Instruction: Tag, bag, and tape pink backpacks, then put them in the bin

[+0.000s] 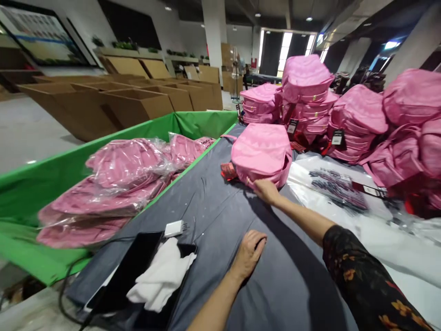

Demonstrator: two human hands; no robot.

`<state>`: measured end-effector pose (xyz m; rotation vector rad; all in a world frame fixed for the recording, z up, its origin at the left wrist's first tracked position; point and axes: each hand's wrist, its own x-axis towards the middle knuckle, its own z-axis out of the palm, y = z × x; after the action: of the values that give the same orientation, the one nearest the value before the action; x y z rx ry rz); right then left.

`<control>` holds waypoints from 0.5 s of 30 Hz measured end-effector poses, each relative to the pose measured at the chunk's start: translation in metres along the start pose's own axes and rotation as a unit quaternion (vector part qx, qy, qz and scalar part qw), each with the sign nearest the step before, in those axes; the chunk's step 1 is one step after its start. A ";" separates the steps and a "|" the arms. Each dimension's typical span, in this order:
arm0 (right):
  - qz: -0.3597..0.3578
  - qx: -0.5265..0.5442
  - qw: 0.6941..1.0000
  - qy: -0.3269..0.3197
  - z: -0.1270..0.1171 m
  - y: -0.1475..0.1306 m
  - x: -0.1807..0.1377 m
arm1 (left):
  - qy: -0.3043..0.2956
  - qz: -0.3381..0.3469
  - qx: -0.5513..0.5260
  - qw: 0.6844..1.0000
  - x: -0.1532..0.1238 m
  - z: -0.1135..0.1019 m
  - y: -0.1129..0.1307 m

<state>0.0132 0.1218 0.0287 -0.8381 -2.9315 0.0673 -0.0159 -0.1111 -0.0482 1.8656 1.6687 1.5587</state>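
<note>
A pink backpack (pixel 262 151) lies on the grey cloth-covered table, with a red tag (pixel 228 171) at its left side. My right hand (pixel 266 191) grips the near edge of this backpack, its fingertips partly hidden against the fabric. Lower down, my left hand (pixel 251 250) rests on the grey cloth (pixel 220 209), fingers curled in and nothing visible in them. To the left of it are a white cloth (pixel 161 276) on a dark tablet-like device and a white charger plug (pixel 174 228).
Stacked pink backpacks (pixel 306 78) line the table's far right side. Clear plastic bags (pixel 310 168) lie before them. A green-sided bin (pixel 44 177) on the left holds plastic-wrapped pink backpacks (pixel 127 163). Open cardboard boxes (pixel 141 103) stand behind it. A black cable (pixel 64 287) hangs near the front left.
</note>
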 end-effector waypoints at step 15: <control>-0.063 0.010 0.998 0.020 0.030 -0.157 -0.424 | -0.139 0.283 0.327 0.891 -0.121 -0.097 0.115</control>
<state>0.2859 -0.2365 -0.0226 -0.6414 -2.9338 0.0709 0.0020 -0.2946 0.0080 2.9638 1.7301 0.8061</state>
